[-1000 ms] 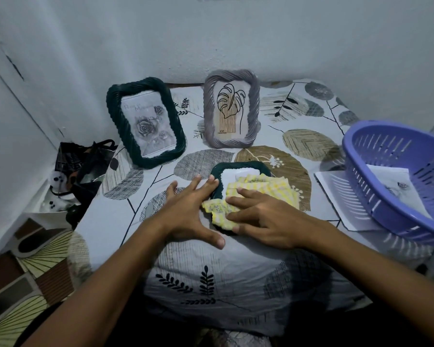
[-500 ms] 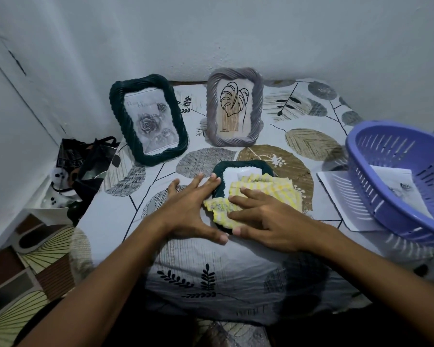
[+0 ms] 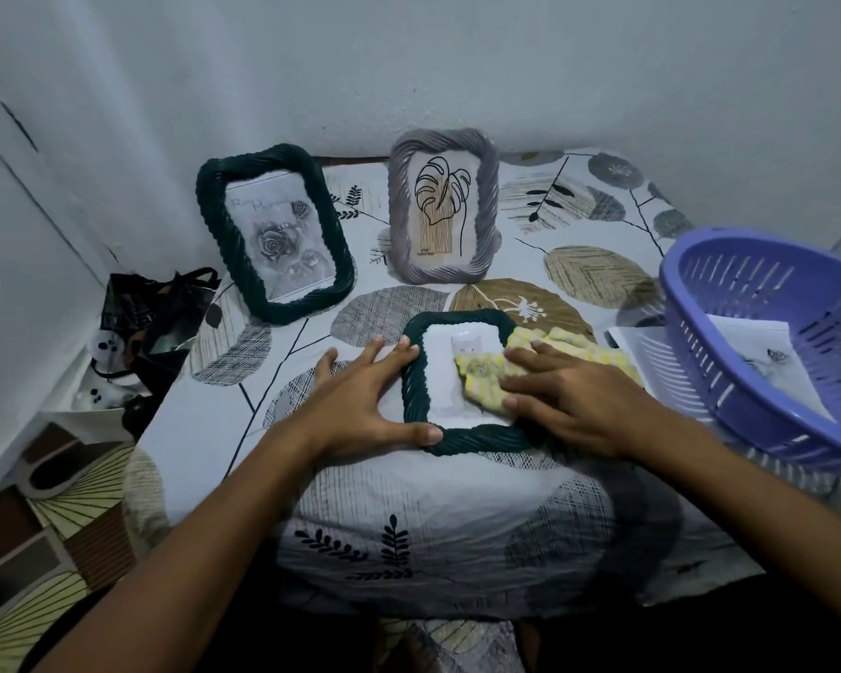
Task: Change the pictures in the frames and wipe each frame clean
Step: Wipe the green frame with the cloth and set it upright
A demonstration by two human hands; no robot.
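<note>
Head view: 3 rope-textured picture frames on leaf-print bed sheet (image 3: 409, 517). Small dark green frame (image 3: 462, 437) lies flat; left hand (image 3: 360, 405) spread wide, fingers straight, bracing its left edge. Right hand (image 3: 569, 400) flat, pressing yellow checked cloth (image 3: 486, 381) onto its right side. Behind it: large dark green frame (image 3: 273, 235), grey frame (image 3: 443, 206). 1 purple plastic basket (image 3: 768, 352) to its right.

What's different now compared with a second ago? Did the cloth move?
Yes. The right hand has slid the yellow cloth rightward across the flat green frame, uncovering its left half and the white inside. The left hand still steadies the frame's left edge, fingers spread. Nothing was picked up or let go. The two standing frames, the purple basket and the papers stay put.
</note>
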